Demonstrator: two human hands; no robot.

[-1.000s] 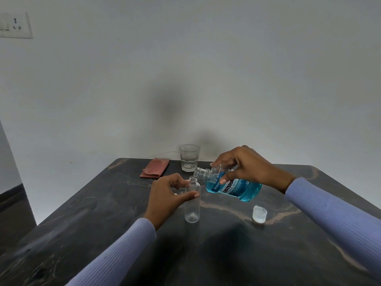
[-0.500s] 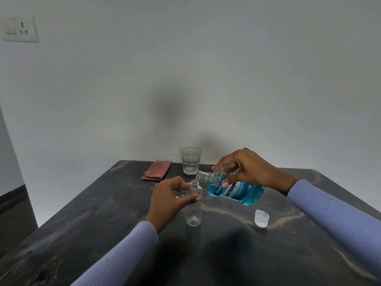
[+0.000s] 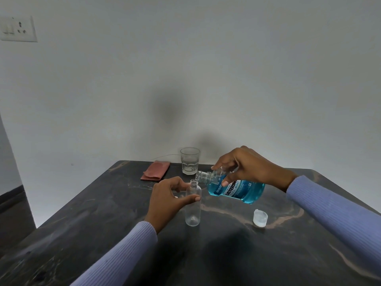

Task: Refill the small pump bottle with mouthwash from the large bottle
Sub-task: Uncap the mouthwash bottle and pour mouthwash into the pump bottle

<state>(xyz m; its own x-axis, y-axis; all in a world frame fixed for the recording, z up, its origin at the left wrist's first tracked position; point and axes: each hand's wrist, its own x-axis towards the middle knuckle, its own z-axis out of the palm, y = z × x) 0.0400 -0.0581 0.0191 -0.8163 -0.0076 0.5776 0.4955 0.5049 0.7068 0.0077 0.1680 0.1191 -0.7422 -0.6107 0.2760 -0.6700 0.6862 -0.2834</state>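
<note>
The small clear bottle (image 3: 193, 205) stands upright on the dark marble table (image 3: 103, 234), uncapped and looking empty. My left hand (image 3: 169, 199) holds it round the upper body between thumb and fingers. My right hand (image 3: 247, 170) grips the large bottle of blue mouthwash (image 3: 237, 187), tipped almost flat with its open mouth just above and right of the small bottle's neck. The blue liquid sits short of the large bottle's neck; no stream shows. No pump top is in view.
A translucent white cap (image 3: 260, 218) lies on the table right of the small bottle. A drinking glass (image 3: 189, 163) with a little water stands at the back edge, a folded reddish cloth (image 3: 155, 170) left of it. A wall rises right behind the table.
The large bottle's mouth has edged closer to the small bottle's neck. Both hands keep their holds; the view has shifted slightly.
</note>
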